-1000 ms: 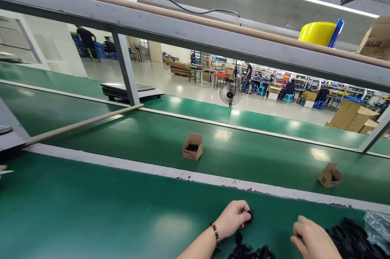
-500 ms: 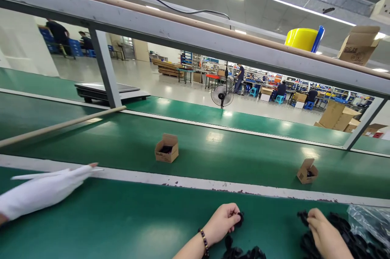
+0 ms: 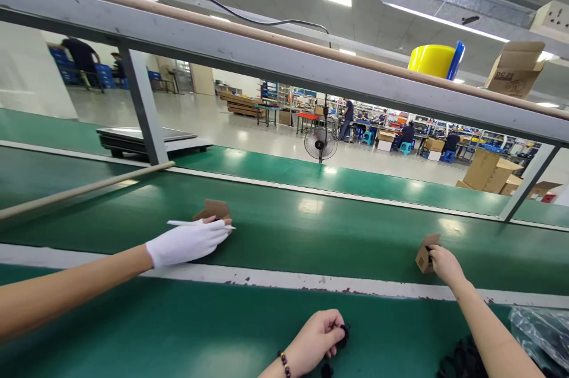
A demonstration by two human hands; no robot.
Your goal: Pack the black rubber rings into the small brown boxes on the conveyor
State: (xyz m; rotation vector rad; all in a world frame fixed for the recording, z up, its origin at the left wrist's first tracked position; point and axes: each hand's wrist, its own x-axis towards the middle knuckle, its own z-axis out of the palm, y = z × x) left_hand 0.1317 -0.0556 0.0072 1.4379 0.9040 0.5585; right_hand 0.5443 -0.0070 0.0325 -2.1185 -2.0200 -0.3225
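My left hand, with a beaded bracelet on its wrist, is closed on a small black part above the near green surface. Another small black part lies just below it, at the bottom edge. My right hand reaches forward over the conveyor belt to a small open cardboard box. Its fingers are pinched at the box's mouth on a small black part, mostly hidden by the fingers and box. Under my right forearm lies a pile of black parts.
A co-worker's white-gloved hand, with a white pen-like stick, is at another open cardboard box on the belt. A plastic bag lies at right. A wooden rod crosses the belt at left; a shelf rail runs overhead.
My right hand has moved forward from the black pile to the right box, which has turned and tilted. My left hand stays low. The gloved hand has reached the other box, now further left.
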